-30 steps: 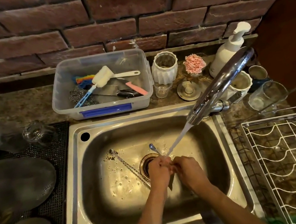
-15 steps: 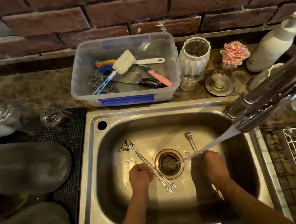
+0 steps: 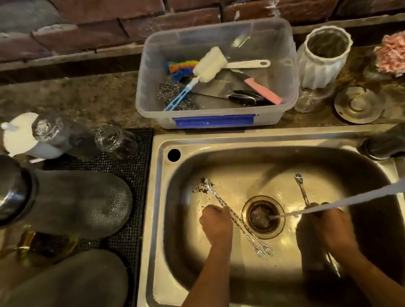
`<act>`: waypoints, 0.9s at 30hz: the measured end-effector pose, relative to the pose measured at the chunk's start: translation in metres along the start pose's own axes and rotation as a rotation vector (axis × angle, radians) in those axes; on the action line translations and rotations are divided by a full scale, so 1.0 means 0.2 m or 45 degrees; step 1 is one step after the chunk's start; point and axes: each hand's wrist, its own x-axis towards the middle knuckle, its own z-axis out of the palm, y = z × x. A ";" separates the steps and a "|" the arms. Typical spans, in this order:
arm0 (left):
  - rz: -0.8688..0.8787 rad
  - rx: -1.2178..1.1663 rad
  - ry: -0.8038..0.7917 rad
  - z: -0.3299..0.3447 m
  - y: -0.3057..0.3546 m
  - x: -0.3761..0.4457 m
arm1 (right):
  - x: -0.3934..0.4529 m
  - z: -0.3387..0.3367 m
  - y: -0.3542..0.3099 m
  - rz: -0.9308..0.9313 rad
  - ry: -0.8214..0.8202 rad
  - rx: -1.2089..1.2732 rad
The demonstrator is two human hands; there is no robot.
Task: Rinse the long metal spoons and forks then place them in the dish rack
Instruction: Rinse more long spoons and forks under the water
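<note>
Left hand [image 3: 216, 223] is closed on two long forks [image 3: 238, 223], tines low over the sink [image 3: 267, 138] basin, clear of the stream [image 3: 347, 199]. Right hand [image 3: 332, 226] grips a long spoon [image 3: 302, 189] under it, probably to rinse. Dish rack not visible.

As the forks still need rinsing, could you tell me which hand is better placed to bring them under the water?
Left, probably. The left hand is closed on the two forks; the right hand already holds a spoon beneath the water stream.

Glossy steel sink [image 3: 221, 147], embossed metal forks [image 3: 245, 233]
</note>
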 end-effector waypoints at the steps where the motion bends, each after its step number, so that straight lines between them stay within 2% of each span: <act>1: -0.005 0.017 0.011 0.01 0.00 0.00 | -0.02 -0.02 -0.02 -0.007 0.041 0.023; 4: -0.030 0.015 0.021 0.02 0.01 0.01 | -0.13 -0.08 -0.06 -0.025 0.146 0.115; 10: -0.076 -0.117 0.027 -0.04 0.02 -0.03 | -0.46 -0.18 -0.18 0.014 0.123 0.372; 12: -0.077 -0.218 0.029 -0.08 0.04 -0.08 | -0.56 -0.24 -0.20 -0.009 -0.023 0.478; 15: -0.123 -0.546 -0.001 -0.15 0.11 -0.22 | -0.74 -0.29 -0.27 -0.116 -0.436 0.646; 17: -0.140 -0.869 -0.120 -0.21 0.17 -0.37 | -0.82 -0.28 -0.32 -0.134 -0.676 0.808; 18: -0.134 -0.967 -0.193 -0.23 0.21 -0.46 | -0.85 -0.27 -0.34 -0.120 -0.704 0.923; 22: -0.051 -0.978 -0.510 -0.27 0.28 -0.78 | -0.87 -0.29 -0.41 0.058 -0.407 1.674; 24: 0.012 -0.921 -0.595 -0.26 0.30 -0.89 | -0.87 -0.35 -0.43 0.137 -0.286 2.028; 27: 0.021 -0.974 -0.649 -0.25 0.33 -1.00 | -0.86 -0.42 -0.43 0.129 -0.228 2.228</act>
